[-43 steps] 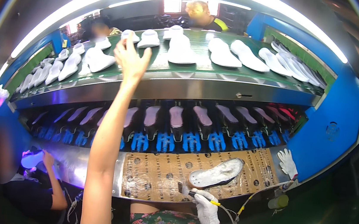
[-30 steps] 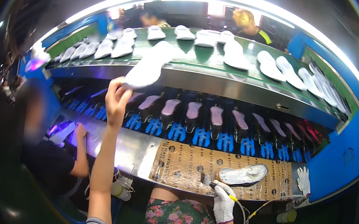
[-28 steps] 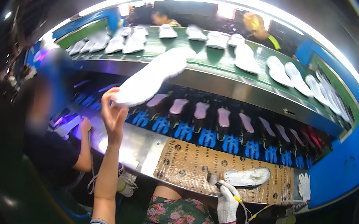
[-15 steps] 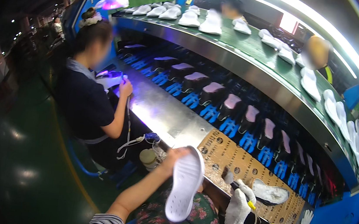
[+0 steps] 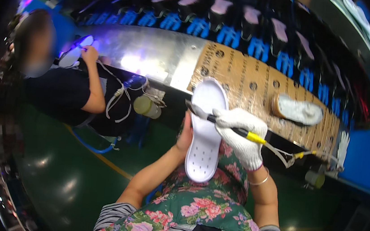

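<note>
A white shoe sole [image 5: 205,147], pierced with small holes toward its near end, stands lengthwise before my apron. My bare left hand [image 5: 185,138] grips it from its left side, with part of the fingers hidden behind it. In my right hand [image 5: 242,133], which wears a white knitted glove, is a brush [image 5: 200,111] with a black and yellow handle and a thin hose trailing to the right. The brush head lies across the upper part of the sole, its bristles at the left edge. A shoe upper [image 5: 300,111], whitish on top, lies on the cardboard to the right.
Printed cardboard [image 5: 238,82] covers the bench beside a metal plate [image 5: 155,51]. Behind run blue racks [image 5: 229,36] with shoe lasts [image 5: 221,6]. A co-worker [image 5: 66,87] works at the left near a lidded pot [image 5: 146,107]. A white glove [image 5: 343,148] hangs at the right.
The view has tipped downward. My right hand has carried the brush left from above the cardboard onto the sole. The sole, still in my left hand, now sits closer to the bench edge.
</note>
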`<state>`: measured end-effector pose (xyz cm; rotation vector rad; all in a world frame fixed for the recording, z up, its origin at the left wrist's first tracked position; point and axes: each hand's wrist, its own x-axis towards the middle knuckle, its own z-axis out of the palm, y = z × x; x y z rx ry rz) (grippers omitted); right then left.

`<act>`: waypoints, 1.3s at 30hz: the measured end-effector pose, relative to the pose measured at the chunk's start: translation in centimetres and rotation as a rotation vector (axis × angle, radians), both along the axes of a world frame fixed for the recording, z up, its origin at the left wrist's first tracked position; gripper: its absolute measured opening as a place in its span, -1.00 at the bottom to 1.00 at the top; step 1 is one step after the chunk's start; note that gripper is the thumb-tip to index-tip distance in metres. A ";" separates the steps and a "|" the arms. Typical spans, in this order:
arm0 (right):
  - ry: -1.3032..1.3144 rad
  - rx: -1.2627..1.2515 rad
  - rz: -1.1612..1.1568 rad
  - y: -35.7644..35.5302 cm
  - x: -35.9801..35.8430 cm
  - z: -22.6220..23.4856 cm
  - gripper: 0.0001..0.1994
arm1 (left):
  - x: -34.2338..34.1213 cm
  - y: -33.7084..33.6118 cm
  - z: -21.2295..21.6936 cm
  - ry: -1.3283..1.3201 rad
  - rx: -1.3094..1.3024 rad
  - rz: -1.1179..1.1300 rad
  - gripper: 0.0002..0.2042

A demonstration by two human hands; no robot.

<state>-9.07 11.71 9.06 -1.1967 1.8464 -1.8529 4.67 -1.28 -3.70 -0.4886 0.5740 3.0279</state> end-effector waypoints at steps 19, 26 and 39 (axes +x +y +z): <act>0.507 -0.067 -0.088 -0.2 -2.6 0.8 -0.63 | -3.3 1.1 2.2 0.076 -0.230 0.141 -0.02; 0.548 -0.077 0.080 -1.7 -0.8 -0.6 -0.72 | -3.2 -1.1 -0.7 0.075 -0.240 0.210 0.02; 0.373 -0.151 0.053 -1.2 -1.8 -1.2 -0.71 | -5.8 -3.8 2.3 0.075 -0.250 0.332 0.09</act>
